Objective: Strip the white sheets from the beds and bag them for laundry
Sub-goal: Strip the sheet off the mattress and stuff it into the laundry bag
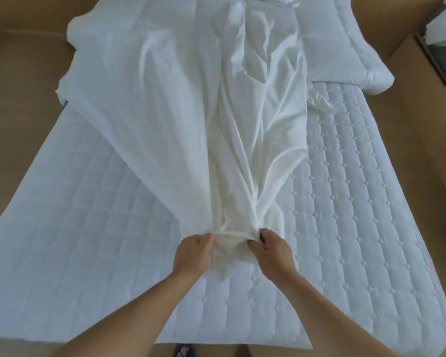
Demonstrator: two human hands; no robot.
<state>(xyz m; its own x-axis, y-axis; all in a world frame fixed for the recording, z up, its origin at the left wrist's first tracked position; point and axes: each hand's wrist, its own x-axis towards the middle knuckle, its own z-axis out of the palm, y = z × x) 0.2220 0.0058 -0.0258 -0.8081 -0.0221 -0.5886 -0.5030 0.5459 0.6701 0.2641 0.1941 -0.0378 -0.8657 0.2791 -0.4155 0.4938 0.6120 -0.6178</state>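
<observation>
A white sheet (191,119) lies loose down the middle of the bed, bunched into a narrow gathered end near the foot. My left hand (192,252) and my right hand (273,253) both grip that gathered end, close together, knuckles up. The sheet fans out wider toward the head of the bed. Under it the quilted mattress pad (358,202) is bare on both sides. A white duvet (345,47) is heaped across the head of the bed, partly under the sheet.
Tan floor (18,112) runs along both sides of the bed. A dark unit with white cloth on it (440,34) stands at the far right. A sandalled foot (182,351) shows at the bed's foot.
</observation>
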